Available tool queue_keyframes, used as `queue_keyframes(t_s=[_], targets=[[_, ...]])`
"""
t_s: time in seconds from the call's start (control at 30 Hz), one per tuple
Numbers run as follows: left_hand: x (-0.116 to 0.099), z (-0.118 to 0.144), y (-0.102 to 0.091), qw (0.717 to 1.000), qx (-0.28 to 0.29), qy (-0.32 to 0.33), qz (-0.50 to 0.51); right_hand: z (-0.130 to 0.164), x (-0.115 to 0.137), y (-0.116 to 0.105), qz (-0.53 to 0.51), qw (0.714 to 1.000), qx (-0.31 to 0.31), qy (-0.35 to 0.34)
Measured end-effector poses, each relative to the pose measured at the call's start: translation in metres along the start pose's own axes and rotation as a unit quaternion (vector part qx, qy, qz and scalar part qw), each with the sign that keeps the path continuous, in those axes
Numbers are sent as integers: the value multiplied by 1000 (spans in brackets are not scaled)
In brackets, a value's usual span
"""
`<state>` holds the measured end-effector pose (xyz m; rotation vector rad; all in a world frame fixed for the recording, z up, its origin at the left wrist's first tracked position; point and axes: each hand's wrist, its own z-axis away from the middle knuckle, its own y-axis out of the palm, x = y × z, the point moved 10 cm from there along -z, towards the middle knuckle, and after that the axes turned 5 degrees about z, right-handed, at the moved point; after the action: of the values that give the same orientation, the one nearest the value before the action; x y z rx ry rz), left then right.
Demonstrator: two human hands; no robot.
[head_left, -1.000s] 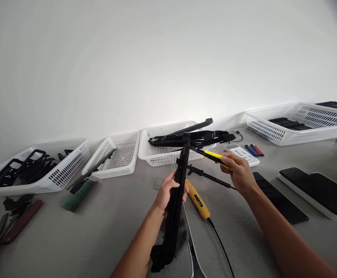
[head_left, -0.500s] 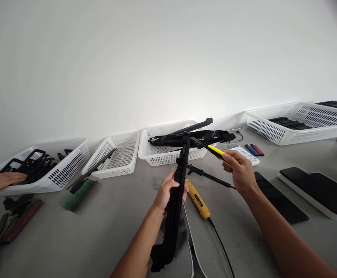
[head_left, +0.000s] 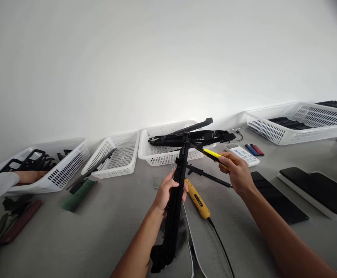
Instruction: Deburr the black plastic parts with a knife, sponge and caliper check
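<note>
My left hand (head_left: 166,191) grips a long black plastic part (head_left: 174,204) that stands tilted, its lower end near the table's front edge and its upper tip (head_left: 185,139) raised. My right hand (head_left: 237,173) holds a yellow and black utility knife (head_left: 211,154), whose blade end touches the part's upper tip. A yellow corded tool (head_left: 197,200) lies on the table between my hands, beside a thin black caliper-like piece (head_left: 209,176).
White baskets line the back: one (head_left: 168,152) with long black parts, one nearly bare (head_left: 119,156), one at left (head_left: 66,170), one far right (head_left: 295,127). Another person's hand (head_left: 26,177) reaches into the left basket. Black panels (head_left: 315,191) lie right; lighters (head_left: 253,150) nearby.
The knife shifted slightly left and down against the part's tip. At the far left another person's hand came in and reached further into the basket, sleeve now showing.
</note>
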<state>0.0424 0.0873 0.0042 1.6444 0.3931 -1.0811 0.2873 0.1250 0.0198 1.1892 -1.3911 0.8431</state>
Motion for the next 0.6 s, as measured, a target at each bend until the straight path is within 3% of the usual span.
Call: queue_keyframes(t_s=[0.1,0.23,0.4,0.6], targets=[[-1,0,0,1000,-2,1,-2,0,0,-5,-16,999,-26,-5],[-1,0,1,1000,0,1,-4,-1,0,1,-9,1000,8,-3],[-2,0,1,1000,-1,3,-5,0,1,-4,-4,1000,-17,-5],[0,0,0,1000,4,2,-1,2,1,10,21,999,40,-1]])
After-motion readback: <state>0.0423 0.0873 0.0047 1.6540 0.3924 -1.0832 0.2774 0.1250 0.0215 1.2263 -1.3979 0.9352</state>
